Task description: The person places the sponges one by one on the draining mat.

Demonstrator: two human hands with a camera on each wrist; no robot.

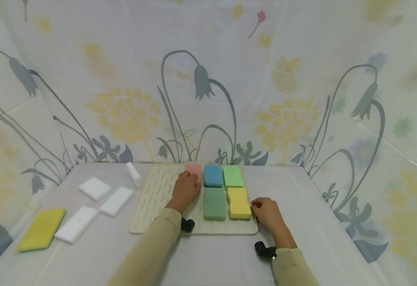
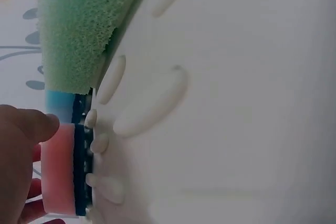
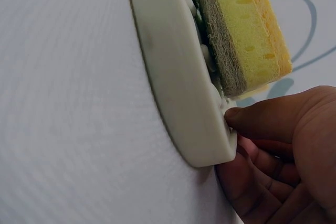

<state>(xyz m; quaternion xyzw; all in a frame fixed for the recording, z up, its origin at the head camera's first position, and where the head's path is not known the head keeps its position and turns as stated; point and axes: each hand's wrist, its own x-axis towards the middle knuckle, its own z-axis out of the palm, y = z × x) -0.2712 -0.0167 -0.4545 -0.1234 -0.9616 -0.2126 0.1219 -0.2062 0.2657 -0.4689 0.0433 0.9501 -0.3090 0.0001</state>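
My left hand point(image 1: 186, 190) holds a pink sponge point(image 1: 193, 169) with a dark scouring layer at the back of a cream ridged mat point(image 1: 155, 202). In the left wrist view, the thumb lies on the upper end of that sponge, with the other fingers curled behind it. Beside it on the mat sit a blue sponge point(image 1: 213, 175), a speckled light green sponge point(image 1: 232, 176), a darker green sponge point(image 1: 214, 204) and a wavy yellow sponge point(image 1: 239, 202). At the mat's right edge, my right hand point(image 1: 268, 213) pinches the rim between thumb and curled fingers, just beside the yellow sponge.
Left of the mat lie several white sponge blocks point(image 1: 95, 188), one of them narrow and close to the mat's back left corner. Farther left is a flat yellow sponge point(image 1: 42, 229) with a green underside. A flower-printed cloth point(image 1: 140, 79) hangs behind the white tabletop point(image 1: 208, 258).
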